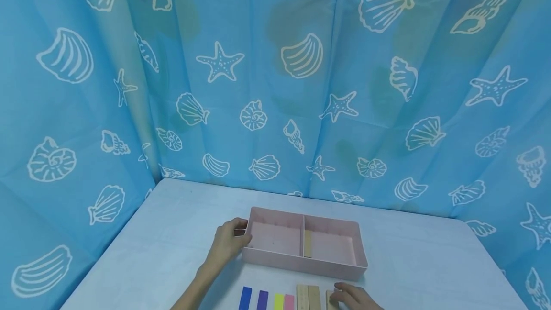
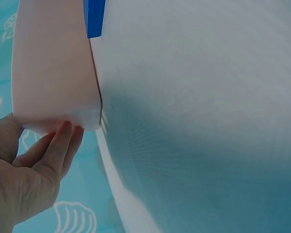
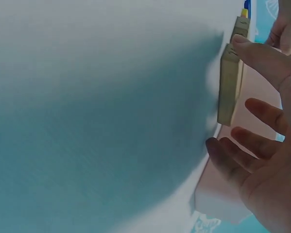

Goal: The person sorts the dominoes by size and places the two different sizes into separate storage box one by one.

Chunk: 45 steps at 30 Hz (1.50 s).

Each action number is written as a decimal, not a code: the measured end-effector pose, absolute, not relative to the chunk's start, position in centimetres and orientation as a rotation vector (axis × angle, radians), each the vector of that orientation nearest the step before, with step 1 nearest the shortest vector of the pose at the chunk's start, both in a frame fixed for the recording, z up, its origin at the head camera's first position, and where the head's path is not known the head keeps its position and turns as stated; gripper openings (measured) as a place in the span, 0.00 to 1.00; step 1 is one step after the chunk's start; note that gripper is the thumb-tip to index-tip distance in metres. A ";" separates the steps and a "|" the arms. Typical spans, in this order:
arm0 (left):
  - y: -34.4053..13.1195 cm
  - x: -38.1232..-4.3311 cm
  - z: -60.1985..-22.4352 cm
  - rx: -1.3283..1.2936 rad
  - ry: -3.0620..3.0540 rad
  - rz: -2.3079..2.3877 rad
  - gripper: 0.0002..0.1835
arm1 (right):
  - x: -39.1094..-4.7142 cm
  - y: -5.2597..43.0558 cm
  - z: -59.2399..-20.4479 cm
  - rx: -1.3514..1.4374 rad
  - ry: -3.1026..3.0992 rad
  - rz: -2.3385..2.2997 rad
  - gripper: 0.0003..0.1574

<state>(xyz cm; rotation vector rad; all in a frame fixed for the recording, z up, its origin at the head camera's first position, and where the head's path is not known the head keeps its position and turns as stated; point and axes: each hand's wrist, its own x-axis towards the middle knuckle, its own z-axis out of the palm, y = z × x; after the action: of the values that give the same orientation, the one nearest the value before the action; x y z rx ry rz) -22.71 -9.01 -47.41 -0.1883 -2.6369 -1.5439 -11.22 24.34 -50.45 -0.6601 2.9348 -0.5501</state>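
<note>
A shallow pink two-compartment tray (image 1: pixel 301 263) sits on the white table. My left hand (image 1: pixel 230 239) holds its left end, thumb at the rim and fingertips against the end wall, as the left wrist view (image 2: pixel 36 179) also shows. Inside the right compartment, a wooden block (image 1: pixel 307 244) lies along the divider. My right hand (image 1: pixel 353 296) is at the rightmost wooden block (image 1: pixel 330 302) in front of the tray. In the right wrist view, its thumb touches the end of that block (image 3: pixel 229 92), while the other fingers are spread and bent slightly, apart from it.
Left of that block lies a row: two wooden blocks (image 1: pixel 308 297) side by side, then pink (image 1: pixel 289 302), yellow (image 1: pixel 279 302), purple (image 1: pixel 262 300) and blue (image 1: pixel 245 297) ones. A blue shell-patterned curtain (image 1: pixel 267 109) encloses the white table (image 1: pixel 413 252) behind and at the sides.
</note>
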 end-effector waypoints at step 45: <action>-9.2 -22.7 -47.3 -0.194 -2.620 -1.564 0.20 | -11.5 25.6 -51.2 -1.039 2.843 -1.005 0.26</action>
<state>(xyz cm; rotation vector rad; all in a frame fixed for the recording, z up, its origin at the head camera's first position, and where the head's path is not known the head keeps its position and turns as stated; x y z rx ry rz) -22.66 -9.15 -47.34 -0.1939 -2.6197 -1.5637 -11.47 25.62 -51.24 -1.0387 2.8435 -1.0051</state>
